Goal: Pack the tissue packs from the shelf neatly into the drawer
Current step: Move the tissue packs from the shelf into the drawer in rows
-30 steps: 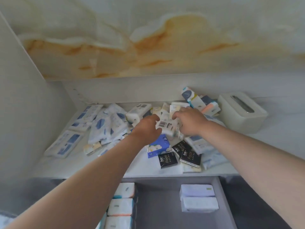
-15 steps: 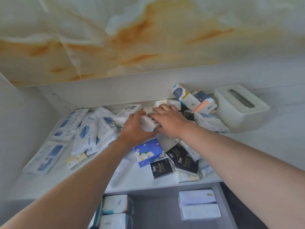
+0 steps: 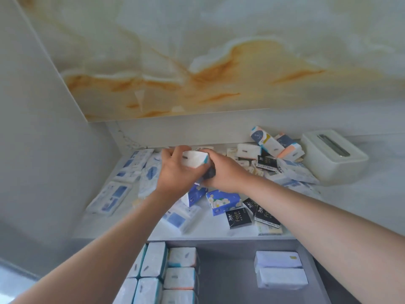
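Observation:
Both hands meet above the white shelf. My left hand grips a white tissue pack with a teal edge, lifted off the shelf. My right hand is closed against the same pack's right end, with a dark pack pinched under its fingers. Several loose tissue packs lie scattered on the shelf: a blue flowered pack, black packs and blue-and-white flat packs. Below, the grey drawer stands open with white packs in rows at its left and two white packs at its right.
A cream tissue box stands on the shelf at the far right. A white side panel closes the left. A marbled surface overhangs the shelf. The drawer's middle floor is bare grey.
Both hands closed on a white pack in the pile and lifted it up and to the left. The camera tilted down, showing more of the drawer.

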Motion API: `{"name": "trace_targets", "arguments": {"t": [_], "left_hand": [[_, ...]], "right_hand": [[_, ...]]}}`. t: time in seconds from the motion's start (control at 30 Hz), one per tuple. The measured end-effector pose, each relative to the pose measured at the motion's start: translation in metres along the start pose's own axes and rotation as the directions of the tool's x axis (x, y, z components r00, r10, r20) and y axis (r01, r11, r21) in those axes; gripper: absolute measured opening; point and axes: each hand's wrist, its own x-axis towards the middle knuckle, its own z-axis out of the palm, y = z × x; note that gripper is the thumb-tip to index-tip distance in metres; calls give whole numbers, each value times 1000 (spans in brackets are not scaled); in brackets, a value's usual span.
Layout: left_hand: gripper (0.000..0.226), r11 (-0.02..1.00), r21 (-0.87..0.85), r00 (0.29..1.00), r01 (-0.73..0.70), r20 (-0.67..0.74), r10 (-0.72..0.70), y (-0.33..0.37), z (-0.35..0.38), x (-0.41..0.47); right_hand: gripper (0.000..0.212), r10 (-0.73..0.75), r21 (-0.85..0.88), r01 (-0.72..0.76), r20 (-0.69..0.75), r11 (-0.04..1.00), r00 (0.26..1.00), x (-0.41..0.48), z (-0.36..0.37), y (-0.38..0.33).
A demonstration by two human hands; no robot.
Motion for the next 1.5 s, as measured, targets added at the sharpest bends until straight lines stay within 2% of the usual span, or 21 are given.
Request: {"name": "trace_targets", "arguments": {"t": [0.07,0.13,0.23,0.37,0.43,0.53,0.6,0.67,0.73,0.8,0.87,0.93,1.03,1.13,1.2,1.3,1.4,1.5], "left_hand": [[73,1000,-28,999,12,41,-11,-4,-22,-16],[74,999,-26,995,-44,91,47,-13,-45,-30],[49,998,-17,981,-55,186,57,-32,-73,-53],[55,997,64,952,-50,304,29,-57,-93,-93],[58,999,35,939,-14,343,2,-71,-97,-113],[50,999,-12,926,38,377,-31,-91,-99,-141],[44,999,34,900,40,432,-51,-98,-99,-156],[43,996,83,868,41,490,-76,-101,-98,-167],[47,993,112,821,45,562,-100,-102,-97,-176],[51,981,191,722,20,676,-146,-104,-96,-185],[57,945,314,590,-86,781,-206,-105,-94,-193],[66,893,395,517,-215,822,-239,-107,-93,-196],[77,827,449,559,-339,803,-206,-115,-91,-196],[83,818,454,601,-354,780,-173,-128,-85,-197],[86,779,469,603,-416,784,-150,-137,-79,-199],[95,665,487,586,-566,805,-91,-151,-67,-205],[105,614,489,572,-620,817,-74,-160,-56,-213],[103,546,501,570,-672,820,-51,-172,-45,-223]], "right_hand": [[59,31,123,-31,8,992,999,-11,8,-17],[54,77,236,-87,53,968,996,-22,16,-31],[54,120,325,-174,182,930,976,-39,30,-42],[43,171,245,-258,326,935,930,-69,54,-48],[41,193,231,-292,371,928,908,-83,67,-48],[49,209,235,-326,413,916,886,-104,87,-52],[59,234,220,-350,425,911,875,-117,99,-55],[61,243,89,-306,423,948,873,-128,109,-55],[57,259,-121,-229,450,966,855,-138,117,-54],[49,294,-283,-163,520,945,802,-147,124,-53],[45,314,-386,-84,584,919,748,-155,133,-51],[45,323,-435,-36,610,900,723,-164,146,-45],[42,316,-464,-20,571,886,758,-179,169,-30],[38,292,-444,-42,512,895,808,-190,191,-21],[38,293,-482,-28,485,876,824,-195,202,-18],[46,252,-596,95,472,797,845,-197,212,-14],[52,200,-606,130,446,785,872,-195,222,-9],[63,163,-618,153,424,771,891,-194,235,-2]]}}
